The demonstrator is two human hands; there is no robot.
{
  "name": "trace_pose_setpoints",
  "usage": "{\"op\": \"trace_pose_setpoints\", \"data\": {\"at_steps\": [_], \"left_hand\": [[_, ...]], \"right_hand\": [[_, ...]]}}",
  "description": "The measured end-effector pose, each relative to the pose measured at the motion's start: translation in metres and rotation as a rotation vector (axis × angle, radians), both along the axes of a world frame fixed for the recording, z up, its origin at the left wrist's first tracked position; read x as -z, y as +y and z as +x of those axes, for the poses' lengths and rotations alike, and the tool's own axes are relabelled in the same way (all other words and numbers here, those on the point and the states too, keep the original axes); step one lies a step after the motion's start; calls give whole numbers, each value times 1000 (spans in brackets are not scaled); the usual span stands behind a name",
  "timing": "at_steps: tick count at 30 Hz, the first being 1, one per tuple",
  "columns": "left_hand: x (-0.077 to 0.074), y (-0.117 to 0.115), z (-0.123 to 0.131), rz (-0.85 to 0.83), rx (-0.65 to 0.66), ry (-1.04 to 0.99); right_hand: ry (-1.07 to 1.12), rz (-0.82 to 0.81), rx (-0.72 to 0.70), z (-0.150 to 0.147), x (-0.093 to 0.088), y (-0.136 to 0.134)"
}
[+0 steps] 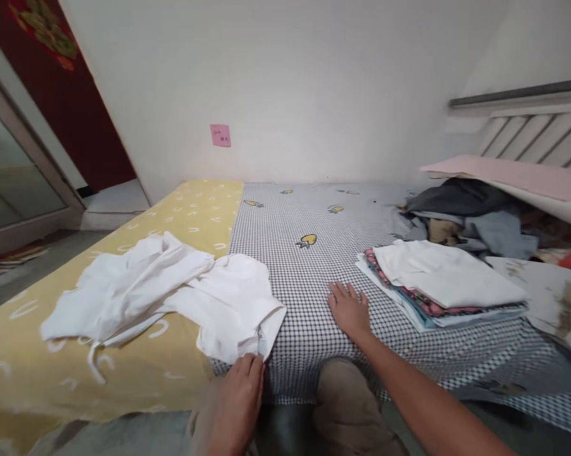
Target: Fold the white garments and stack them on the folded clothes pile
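A crumpled white garment (171, 291) lies spread over the yellow part of the bed and onto the checked sheet (308, 278). My left hand (235, 402) is at its near corner, fingers curled and touching the hem. My right hand (349, 309) lies flat and open on the checked sheet, just left of a stack of folded clothes (444, 285) with a white piece on top.
A loose heap of dark and grey clothes (470, 215) lies at the back right under a pink pillow (513, 177). A printed cloth (551, 297) lies at far right. A white wall with a pink note (220, 135) is behind; a doorway (23, 164) is at left.
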State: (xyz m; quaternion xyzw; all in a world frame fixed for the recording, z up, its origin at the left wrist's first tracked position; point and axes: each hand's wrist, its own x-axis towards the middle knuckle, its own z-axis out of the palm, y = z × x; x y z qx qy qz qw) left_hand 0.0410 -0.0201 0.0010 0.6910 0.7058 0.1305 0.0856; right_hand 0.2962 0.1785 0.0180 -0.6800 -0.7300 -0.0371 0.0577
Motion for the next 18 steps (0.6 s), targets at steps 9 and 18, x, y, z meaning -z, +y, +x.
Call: {"op": "trace_pose_setpoints", "data": {"at_steps": [9, 18], "left_hand": [[0, -4, -14, 316, -41, -190], [-100, 54, -180, 340, -594, 64]], "right_hand": [[28, 44, -17, 6, 12, -2], [67, 111, -42, 9, 27, 5]]}}
